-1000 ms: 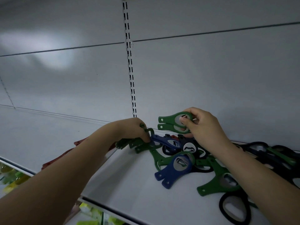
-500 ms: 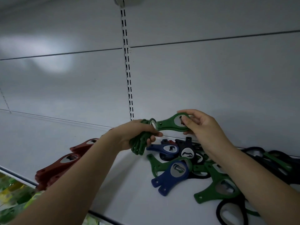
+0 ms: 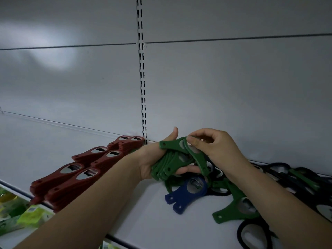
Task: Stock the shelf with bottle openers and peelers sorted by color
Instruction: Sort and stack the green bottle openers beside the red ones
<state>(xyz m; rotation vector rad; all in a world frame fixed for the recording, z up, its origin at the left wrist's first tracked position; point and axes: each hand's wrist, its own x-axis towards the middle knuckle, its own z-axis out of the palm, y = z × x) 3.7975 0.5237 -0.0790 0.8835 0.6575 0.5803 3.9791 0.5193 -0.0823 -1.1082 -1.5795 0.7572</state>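
At the near left, below the shelf edge, some yellow-green packaged goods show on a lower level. On the white shelf itself, the red bottle openers lie in neat stacks running from the near left edge back toward the slotted upright in the rear panel. My left hand is palm-up just right of them, thumb raised, fingers curled under a stack of green bottle openers that I grip. My right hand pinches the ring end of one more green bottle opener, which lies across the top of that stack. Beneath my hands a blue bottle opener rests on the shelf, and to its right is a loose green opener among an unsorted pile of black openers that reaches the far right.
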